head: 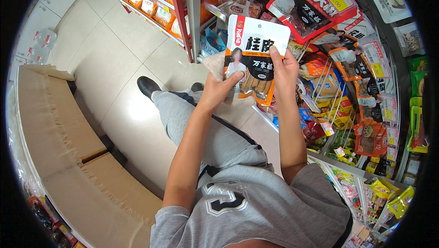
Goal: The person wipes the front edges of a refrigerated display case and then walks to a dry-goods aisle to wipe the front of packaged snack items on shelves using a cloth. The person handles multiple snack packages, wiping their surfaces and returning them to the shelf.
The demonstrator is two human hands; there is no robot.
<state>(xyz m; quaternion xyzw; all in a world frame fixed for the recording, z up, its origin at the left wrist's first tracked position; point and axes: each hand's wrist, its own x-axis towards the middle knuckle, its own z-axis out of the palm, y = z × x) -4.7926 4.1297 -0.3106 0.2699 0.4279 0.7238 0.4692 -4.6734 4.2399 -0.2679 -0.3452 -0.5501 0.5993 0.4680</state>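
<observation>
Between both hands I hold a packet of cinnamon bark (256,55), white on top, black and orange below, with a clear window showing brown sticks. My left hand (219,88) grips its lower left edge, thumb across the front. A pale fluffy cloth (215,65) is bunched in that same hand, partly behind the packet. The right hand (285,68) pinches the packet's right edge, its thumb on the front face. Just beyond the right hand, a red-framed packet of dried chillies (310,6) hangs with a price tag.
Hanging spice packets (356,55) and bagged goods (334,86) fill the rack at right. A grey post (193,14) stands beside a red-framed shelf (151,11). Along the left runs a cloth-covered counter (68,138). Clear plastic bottles (43,45) stand by white cabinets (51,4).
</observation>
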